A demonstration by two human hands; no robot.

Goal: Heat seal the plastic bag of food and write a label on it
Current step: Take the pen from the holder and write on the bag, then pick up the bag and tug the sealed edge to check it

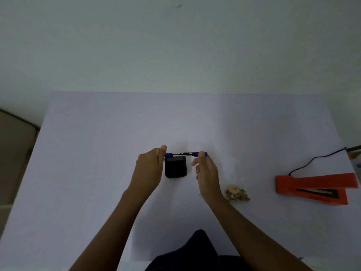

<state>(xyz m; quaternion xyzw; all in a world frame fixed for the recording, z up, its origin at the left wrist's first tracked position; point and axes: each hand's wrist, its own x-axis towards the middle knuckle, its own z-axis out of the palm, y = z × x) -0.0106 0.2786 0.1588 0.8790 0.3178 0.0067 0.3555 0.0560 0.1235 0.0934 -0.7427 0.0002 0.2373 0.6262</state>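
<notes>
Both hands (150, 165) pinch pen (185, 154) over black holder (175, 167), food bag (237, 194) nearby

I see a pale lavender-white table (97, 173) filling the lower view, its far edge meeting a plain off-white wall (175, 45) with one small dark mark (179, 6) high up, and brownish floor (13, 153) at left under dim, even light.
</notes>
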